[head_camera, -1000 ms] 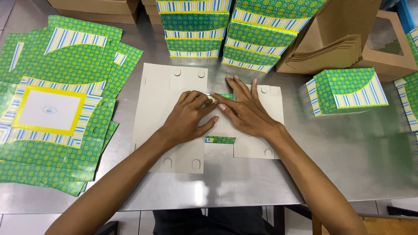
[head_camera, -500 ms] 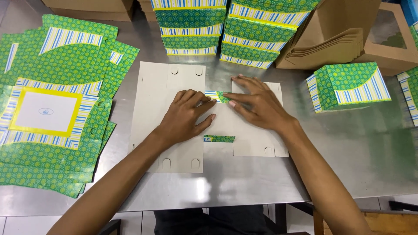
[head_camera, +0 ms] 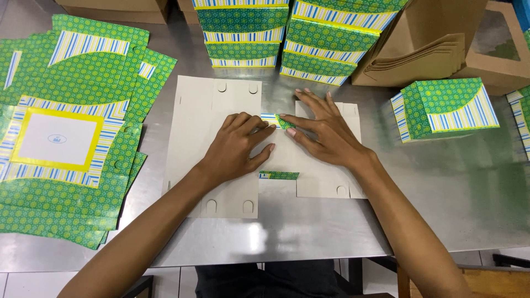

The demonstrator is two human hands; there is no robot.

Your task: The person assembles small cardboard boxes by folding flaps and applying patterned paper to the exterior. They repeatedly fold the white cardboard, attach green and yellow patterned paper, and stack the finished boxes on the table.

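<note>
The left hand (head_camera: 234,149) and right hand (head_camera: 326,135) press flat and cover the middle of the unfolded carton blank (head_camera: 221,110), so its fold there is out of sight. The top edge slices off the stacks of folded green boxes (head_camera: 243,33) and the brown cardboard cartons (head_camera: 441,38). The spread of printed green blanks (head_camera: 72,83) runs off the left edge. The small mark on the white panel (head_camera: 57,139) is too tiny to read.

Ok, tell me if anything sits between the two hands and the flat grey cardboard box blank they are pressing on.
Nothing visible does. The left hand and right hand both lie flat on the flat grey cardboard box blank, fingertips meeting at a small green patterned flap folded up at its middle.
</note>
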